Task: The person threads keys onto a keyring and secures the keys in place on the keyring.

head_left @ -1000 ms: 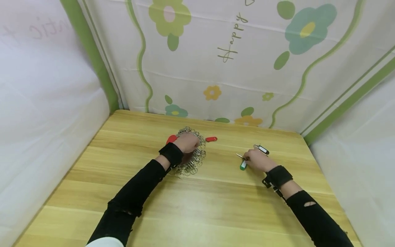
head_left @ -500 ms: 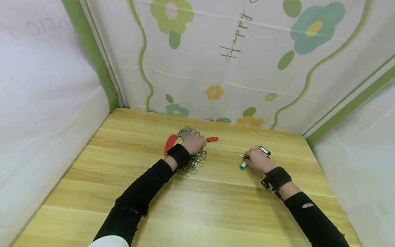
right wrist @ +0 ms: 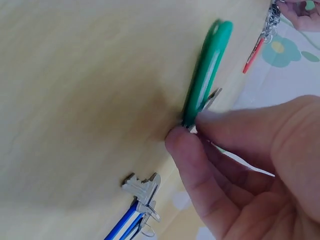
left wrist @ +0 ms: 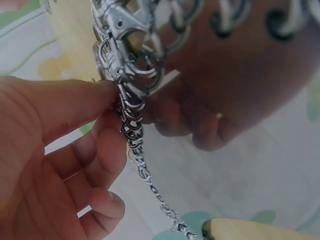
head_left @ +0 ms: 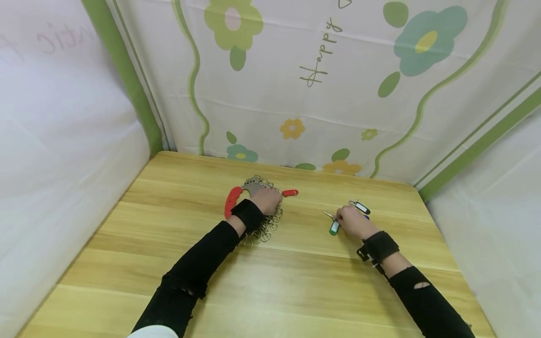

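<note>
A key holder has a red handle (head_left: 231, 202), a shiny metal plate (head_left: 252, 188) and a crowded edge of small clips and rings (head_left: 266, 229). At its right side, my left hand (head_left: 267, 202) pinches the metal rings (left wrist: 131, 112) between thumb and index finger, as the left wrist view shows; the plate mirrors the fingers. My right hand (head_left: 355, 223) is low over the table, its thumb and index finger pinching a key (head_left: 328, 215) with a green key tag (right wrist: 207, 75). The pinched end of the tag is hidden by the fingertips.
A red key tag (head_left: 290, 193) sticks out from the holder's right edge. Beyond my right hand lie a black key tag (head_left: 362, 207) and a blue key tag (right wrist: 121, 221) with keys. The wooden table (head_left: 270, 291) ends at a flowered cloth wall (head_left: 253, 94).
My left hand has moved right across the holder to its right edge rings, uncovering the red handle. My right hand stays nearly in place with the key and green tag.
</note>
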A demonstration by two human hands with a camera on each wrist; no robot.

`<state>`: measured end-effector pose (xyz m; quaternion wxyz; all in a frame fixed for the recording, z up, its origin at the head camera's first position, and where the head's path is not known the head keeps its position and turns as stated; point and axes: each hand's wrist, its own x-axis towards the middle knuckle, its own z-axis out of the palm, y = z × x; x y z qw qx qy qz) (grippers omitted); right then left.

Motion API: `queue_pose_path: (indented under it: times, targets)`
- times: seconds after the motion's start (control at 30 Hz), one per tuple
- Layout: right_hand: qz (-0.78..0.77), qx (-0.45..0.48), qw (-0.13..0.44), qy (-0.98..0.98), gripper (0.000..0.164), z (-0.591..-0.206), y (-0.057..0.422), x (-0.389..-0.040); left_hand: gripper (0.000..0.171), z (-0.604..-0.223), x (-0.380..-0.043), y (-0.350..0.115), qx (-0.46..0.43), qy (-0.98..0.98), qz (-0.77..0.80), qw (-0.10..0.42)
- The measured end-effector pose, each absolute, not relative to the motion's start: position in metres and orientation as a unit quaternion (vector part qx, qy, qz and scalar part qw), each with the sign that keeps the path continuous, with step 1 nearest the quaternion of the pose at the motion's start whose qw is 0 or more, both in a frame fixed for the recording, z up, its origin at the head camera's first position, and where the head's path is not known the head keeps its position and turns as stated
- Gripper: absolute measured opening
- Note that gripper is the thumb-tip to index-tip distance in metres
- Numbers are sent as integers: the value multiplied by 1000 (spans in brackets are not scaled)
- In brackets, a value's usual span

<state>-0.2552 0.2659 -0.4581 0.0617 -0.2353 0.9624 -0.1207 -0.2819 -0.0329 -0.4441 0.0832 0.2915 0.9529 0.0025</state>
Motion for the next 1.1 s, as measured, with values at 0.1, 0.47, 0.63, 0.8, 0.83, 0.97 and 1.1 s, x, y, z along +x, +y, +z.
queue_pose_path:
  times: [0.1,0.47,0.63,0.8,0.83,0.97,1.1]
  targets:
    - [-127,-231,64,963,6,-457,266,-254,33,-445,-282,-34,292,952,28,90]
    - [-159,-231,46,959,8,-444,253,-255,12,-447,-287,-35,267,952,51,142]
    - [-183,-223,46,956,11,-437,241,-256,18,-448,-287,-35,256,951,56,165]
    - [-207,-227,44,951,12,-430,227,-258,11,-447,-287,-36,250,947,86,185]
    - [-213,-225,45,950,12,-429,224,-259,8,-448,-287,-37,250,945,95,187]
    - [-230,-205,62,949,9,-425,213,-261,21,-449,-288,-40,250,940,126,194]
    - [-259,-190,79,944,11,-421,202,-264,27,-448,-288,-44,238,936,166,198]
